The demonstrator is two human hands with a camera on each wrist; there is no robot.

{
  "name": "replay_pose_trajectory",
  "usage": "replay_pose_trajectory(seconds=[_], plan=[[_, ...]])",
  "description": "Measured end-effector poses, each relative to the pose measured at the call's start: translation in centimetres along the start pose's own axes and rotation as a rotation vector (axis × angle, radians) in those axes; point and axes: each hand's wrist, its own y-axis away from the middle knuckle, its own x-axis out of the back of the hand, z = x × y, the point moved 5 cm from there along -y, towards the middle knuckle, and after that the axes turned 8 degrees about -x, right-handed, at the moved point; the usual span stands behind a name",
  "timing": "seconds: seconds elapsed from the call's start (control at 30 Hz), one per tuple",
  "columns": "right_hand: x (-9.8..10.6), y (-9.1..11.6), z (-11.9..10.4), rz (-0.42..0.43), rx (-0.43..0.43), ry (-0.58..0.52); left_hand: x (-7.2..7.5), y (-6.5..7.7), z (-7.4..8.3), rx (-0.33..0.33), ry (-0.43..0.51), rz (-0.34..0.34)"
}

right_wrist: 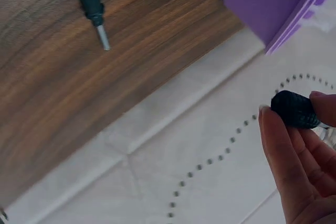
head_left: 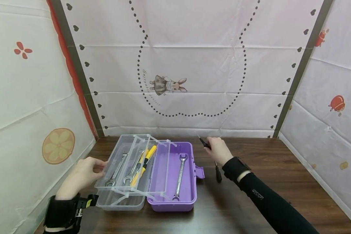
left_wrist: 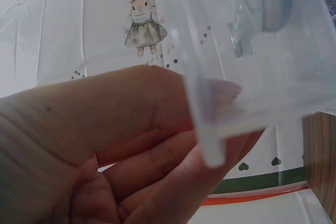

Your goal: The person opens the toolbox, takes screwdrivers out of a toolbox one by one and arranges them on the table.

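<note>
My left hand (head_left: 83, 174) pinches the side rim of a clear plastic tray (left_wrist: 202, 114), thumb on one face and fingers on the other. The raised tray partly overlaps a purple toolbox (head_left: 190, 191) in the head view. Wrenches (head_left: 117, 170) and yellow-and-black tools (head_left: 146, 159) show through the clear plastic. Inside the purple box lies one long wrench (head_left: 180, 177). My right hand (head_left: 219, 151) holds a small screwdriver (head_left: 204, 143) by its black handle beyond the box's right side, its thin shaft pointing up and away. Another black-handled screwdriver (head_left: 218, 175) lies on the table below that hand.
A second clear plastic piece (head_left: 125, 204) sits under the tray, left of the purple box. The box's purple latch (head_left: 199, 172) sticks out to the right. Printed cloth walls (head_left: 193, 65) enclose the brown wooden table (head_left: 251, 208) at the back and both sides.
</note>
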Motion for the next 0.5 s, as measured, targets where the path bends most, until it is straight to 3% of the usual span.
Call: replay_pose_trajectory(seconds=[0.3, 0.5], plan=[[0.4, 1.4, 3.7, -0.075, -0.184, -0.042, 0.2, 0.1, 0.0, -0.010, -0.006, 0.016], [0.3, 2.7, 5.3, -0.111, -0.234, -0.041, 0.1, 0.1, 0.0, -0.007, -0.005, 0.020]])
